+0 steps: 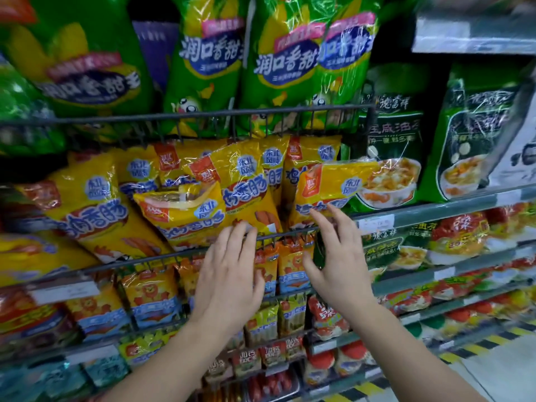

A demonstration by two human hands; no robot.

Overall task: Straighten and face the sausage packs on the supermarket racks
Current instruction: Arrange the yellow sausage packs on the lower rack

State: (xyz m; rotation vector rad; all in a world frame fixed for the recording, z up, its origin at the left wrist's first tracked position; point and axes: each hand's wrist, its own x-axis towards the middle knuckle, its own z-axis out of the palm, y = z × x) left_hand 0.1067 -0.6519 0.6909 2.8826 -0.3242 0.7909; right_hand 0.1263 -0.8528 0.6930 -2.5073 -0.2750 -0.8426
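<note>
Several yellow sausage packs stand crookedly in the middle wire rack (185, 253). One yellow pack (185, 211) slumps forward at the front, its top folded over. Another (243, 181) leans left behind it. A third yellow pack (330, 184) at the rack's right end tilts right. My left hand (229, 274) is raised in front of the rack's rail, fingers straight, fingertips at the foot of the slumped pack. My right hand (339, 256) is spread, its fingertips near the lower edge of the right-end pack. Neither hand holds anything.
Green sausage packs (278, 59) fill the upper wire rack (203, 114). Smaller orange packs (150, 297) sit in the rack below. To the right, grey shelves (452, 210) carry green soup packets (391, 146). A striped floor edge (478, 346) shows at bottom right.
</note>
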